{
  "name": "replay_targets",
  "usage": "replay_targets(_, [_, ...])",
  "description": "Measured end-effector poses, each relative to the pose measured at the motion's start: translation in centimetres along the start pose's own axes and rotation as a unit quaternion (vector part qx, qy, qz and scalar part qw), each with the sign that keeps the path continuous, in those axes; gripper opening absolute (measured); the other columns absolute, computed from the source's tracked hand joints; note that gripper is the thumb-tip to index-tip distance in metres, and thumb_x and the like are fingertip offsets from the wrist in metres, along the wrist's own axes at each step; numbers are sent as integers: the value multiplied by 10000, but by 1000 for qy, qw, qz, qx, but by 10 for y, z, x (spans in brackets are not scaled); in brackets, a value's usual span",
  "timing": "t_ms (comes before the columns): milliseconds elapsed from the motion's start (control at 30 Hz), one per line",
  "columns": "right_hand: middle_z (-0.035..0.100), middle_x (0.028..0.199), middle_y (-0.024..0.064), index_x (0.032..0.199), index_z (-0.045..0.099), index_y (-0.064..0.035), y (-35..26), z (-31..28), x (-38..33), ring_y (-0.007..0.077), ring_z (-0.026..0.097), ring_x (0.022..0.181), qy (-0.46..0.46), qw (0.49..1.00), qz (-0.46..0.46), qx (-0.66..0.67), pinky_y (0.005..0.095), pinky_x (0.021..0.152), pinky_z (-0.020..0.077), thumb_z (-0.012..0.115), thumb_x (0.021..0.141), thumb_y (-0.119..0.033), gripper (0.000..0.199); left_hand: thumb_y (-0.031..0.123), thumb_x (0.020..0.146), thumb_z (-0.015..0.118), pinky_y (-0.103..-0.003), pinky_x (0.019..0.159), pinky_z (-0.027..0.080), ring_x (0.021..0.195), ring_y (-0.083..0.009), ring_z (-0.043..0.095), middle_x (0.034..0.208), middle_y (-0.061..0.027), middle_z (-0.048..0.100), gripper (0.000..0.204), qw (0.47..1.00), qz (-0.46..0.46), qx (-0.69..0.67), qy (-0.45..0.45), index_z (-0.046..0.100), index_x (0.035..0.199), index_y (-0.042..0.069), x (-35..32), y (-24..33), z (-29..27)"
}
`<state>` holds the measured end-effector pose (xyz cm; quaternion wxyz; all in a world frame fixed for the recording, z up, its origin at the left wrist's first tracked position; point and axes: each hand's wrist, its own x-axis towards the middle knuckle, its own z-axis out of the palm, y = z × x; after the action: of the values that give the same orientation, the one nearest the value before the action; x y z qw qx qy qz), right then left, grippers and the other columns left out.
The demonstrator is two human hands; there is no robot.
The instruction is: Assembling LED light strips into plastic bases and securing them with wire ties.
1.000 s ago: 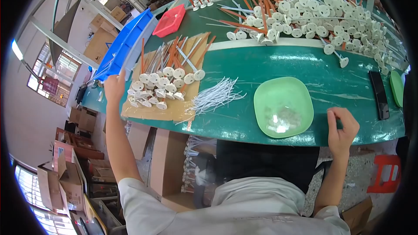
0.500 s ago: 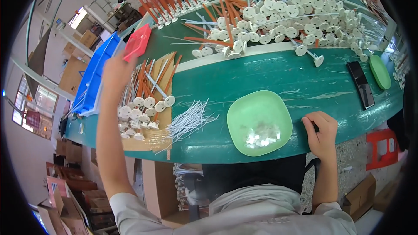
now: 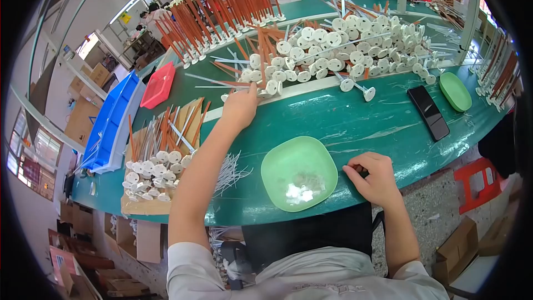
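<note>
My left hand [image 3: 240,108] reaches forward to the near left edge of a big pile of white disc-ended strips [image 3: 311,50]. Its index finger points at an upright orange-brown strip [image 3: 262,58] beside white discs; the other fingertips are hidden, so I cannot tell whether it grips anything. Close to the table's front edge, my right hand [image 3: 375,176] is curled closed, thumb against the fingers, and whatever may lie inside is hidden. Just left of it sits a pale green dish [image 3: 272,169] with small shiny clear pieces [image 3: 304,190] in it.
Disc-ended strips [image 3: 152,175] lie on cardboard at the left, beside thin white ties [image 3: 233,175]. Beyond are a blue bin [image 3: 114,116] and a red tray [image 3: 158,85]. A black phone [image 3: 428,114] and smaller green dish [image 3: 455,91] lie right. Orange strips [image 3: 222,11] stand in rows behind.
My left hand has left the red tray and swung right to the edge of the disc pile. The red tray now rests by the blue bin. My view has shifted; my right hand stays beside the dish.
</note>
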<state>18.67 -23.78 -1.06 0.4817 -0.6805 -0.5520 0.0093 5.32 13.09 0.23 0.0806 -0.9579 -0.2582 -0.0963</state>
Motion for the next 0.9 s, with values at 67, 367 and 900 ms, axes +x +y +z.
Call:
replay_targets(67, [665, 712, 113, 798, 682, 7, 0, -1, -2, 208, 631, 581, -5, 1000, 4, 11, 296, 545, 492, 758, 781, -44, 93, 236, 968, 576, -484, 791, 535, 910, -403, 658, 1038, -210, 659, 436, 999, 25, -5, 33, 466, 1352, 64, -8, -11, 2])
replay_targets(367, [682, 740, 124, 791, 675, -13, -4, -3, -12, 271, 656, 640, 23, 999, -21, -17, 351, 576, 504, 753, 802, -74, 99, 127, 974, 547, -417, 779, 536, 874, -336, 669, 1065, -213, 648, 238, 970, 14, -203, 133, 555, 1202, 62, -82, 16, -64])
replay_targets(900, [671, 853, 118, 909, 697, 16, -100, 60, -81, 249, 644, 685, 117, 952, -242, 149, 314, 581, 531, 873, 636, -10, 326, 23, 787, 752, -241, 629, 443, 709, -136, 575, 850, -80, 634, 436, 845, -30, -494, 204, 643, 1205, -38, -288, 190, -73])
